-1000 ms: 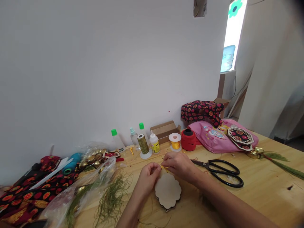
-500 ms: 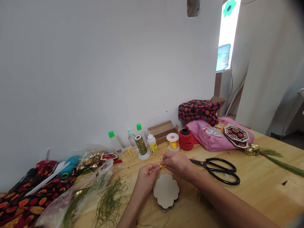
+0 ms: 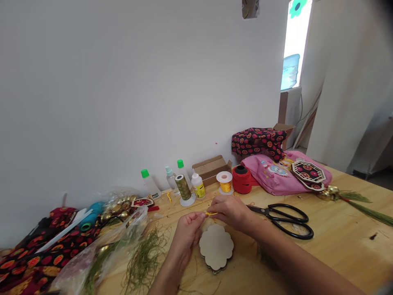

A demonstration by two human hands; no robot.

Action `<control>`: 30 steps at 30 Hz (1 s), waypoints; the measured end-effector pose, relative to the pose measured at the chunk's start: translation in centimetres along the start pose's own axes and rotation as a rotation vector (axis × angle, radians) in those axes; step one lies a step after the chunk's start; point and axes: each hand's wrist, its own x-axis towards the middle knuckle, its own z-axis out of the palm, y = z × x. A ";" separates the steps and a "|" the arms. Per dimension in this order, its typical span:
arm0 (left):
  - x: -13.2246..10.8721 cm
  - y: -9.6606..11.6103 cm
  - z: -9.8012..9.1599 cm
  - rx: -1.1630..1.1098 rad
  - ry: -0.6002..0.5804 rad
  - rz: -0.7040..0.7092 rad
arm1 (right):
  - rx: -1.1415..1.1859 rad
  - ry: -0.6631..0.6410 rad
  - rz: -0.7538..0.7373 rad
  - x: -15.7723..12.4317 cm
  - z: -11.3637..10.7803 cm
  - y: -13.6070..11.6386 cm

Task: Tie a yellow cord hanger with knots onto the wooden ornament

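Note:
A short yellow cord [image 3: 211, 213] is stretched between my two hands. My left hand [image 3: 190, 228] pinches one end between thumb and forefinger, and my right hand [image 3: 229, 211] grips the other with its fingers bent together. Just below them lies a pale wooden plaque [image 3: 216, 247] with a scalloped edge and a tiny loop at its bottom. Whether the cord passes through the plaque's top is hidden by my fingers. To the right of my right hand rest black-handled scissors [image 3: 284, 219], their blades partly behind my wrist.
Behind my hands stand an olive thread spool [image 3: 183, 189], a glue bottle [image 3: 198, 187], a yellow cord spool [image 3: 225, 185] and a red thread cone [image 3: 242, 180]. Green strands [image 3: 146, 256] and a plastic bag [image 3: 82, 262] lie left. A pink pouch [image 3: 267, 174] sits at the right.
My hands have drawn slightly apart, and the yellow cord between them looks straighter and flatter. The view has shifted a little; the plaque and scissors lie as before.

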 end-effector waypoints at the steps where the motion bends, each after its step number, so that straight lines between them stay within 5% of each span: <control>1: 0.0 0.0 0.0 0.004 0.007 0.001 | 0.002 -0.006 0.002 0.0 -0.2 -0.1; 13: -0.1 0.2 0.1 0.014 0.025 -0.001 | 0.070 0.035 -0.027 -0.1 -0.3 -0.7; 20: -0.2 0.3 0.6 0.005 0.039 0.005 | 0.151 0.108 0.197 0.1 -0.2 -1.0; 30: -0.3 0.6 0.7 -0.055 0.079 0.038 | 0.348 0.172 0.334 0.3 0.1 -1.0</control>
